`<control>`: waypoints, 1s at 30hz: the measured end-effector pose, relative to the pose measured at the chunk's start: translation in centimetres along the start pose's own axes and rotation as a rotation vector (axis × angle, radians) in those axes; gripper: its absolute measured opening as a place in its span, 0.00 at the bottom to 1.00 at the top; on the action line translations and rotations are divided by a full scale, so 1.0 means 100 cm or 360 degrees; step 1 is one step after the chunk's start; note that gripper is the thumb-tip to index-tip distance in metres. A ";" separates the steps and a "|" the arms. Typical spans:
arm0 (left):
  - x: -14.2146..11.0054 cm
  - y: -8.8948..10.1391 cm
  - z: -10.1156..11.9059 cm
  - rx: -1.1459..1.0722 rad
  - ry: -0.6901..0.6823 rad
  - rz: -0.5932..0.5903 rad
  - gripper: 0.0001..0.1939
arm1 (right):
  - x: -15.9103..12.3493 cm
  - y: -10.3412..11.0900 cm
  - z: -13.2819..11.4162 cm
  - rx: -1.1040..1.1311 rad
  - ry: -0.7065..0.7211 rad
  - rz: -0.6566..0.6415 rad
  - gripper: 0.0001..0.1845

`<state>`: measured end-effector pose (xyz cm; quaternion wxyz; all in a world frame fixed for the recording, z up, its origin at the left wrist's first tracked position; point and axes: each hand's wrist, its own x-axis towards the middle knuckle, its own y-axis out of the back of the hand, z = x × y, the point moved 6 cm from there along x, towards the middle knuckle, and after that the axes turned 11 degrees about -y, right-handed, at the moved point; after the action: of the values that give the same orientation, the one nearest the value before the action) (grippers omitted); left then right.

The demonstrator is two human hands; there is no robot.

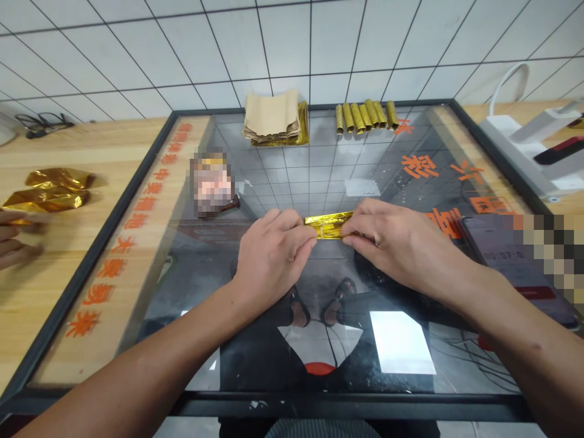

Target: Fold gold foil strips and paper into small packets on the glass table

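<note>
A narrow strip of folded gold foil paper (327,224) lies on the glass-topped table (283,176) in the middle of the view. My left hand (272,254) pinches its left end with closed fingers. My right hand (396,241) presses on its right end, fingers curled over it. Both hands rest low on the glass. At the far edge sits a stack of tan and gold paper sheets (274,118), and to its right a row of several rolled gold pieces (365,115).
Another person's hand (16,240) lies at the left edge near crumpled gold foil (52,188) on the wooden surface. A phone (515,261) lies on the glass at the right. A white power strip (524,152) and cable sit at the far right.
</note>
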<state>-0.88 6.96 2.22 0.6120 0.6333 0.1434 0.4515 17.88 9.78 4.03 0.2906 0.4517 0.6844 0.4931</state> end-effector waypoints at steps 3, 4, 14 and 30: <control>0.000 0.000 -0.002 -0.0035 0.0042 0.0010 0.11 | 0.000 0.002 -0.001 0.0033 0.0008 0.0023 0.11; 0.001 0.000 -0.002 -0.0054 0.0063 0.0009 0.12 | 0.000 0.003 -0.001 0.0038 0.0012 0.0026 0.10; 0.002 -0.003 -0.007 -0.0228 0.0200 -0.0009 0.10 | 0.000 0.000 0.000 -0.0011 0.0017 0.0031 0.11; 0.003 -0.003 -0.014 -0.0390 0.0415 -0.0017 0.10 | 0.003 -0.007 0.005 -0.0032 -0.0136 0.0049 0.07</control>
<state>-1.64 8.13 1.82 0.6632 0.4894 0.1688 0.5405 17.95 10.16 3.23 0.3164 0.4798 0.6594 0.4846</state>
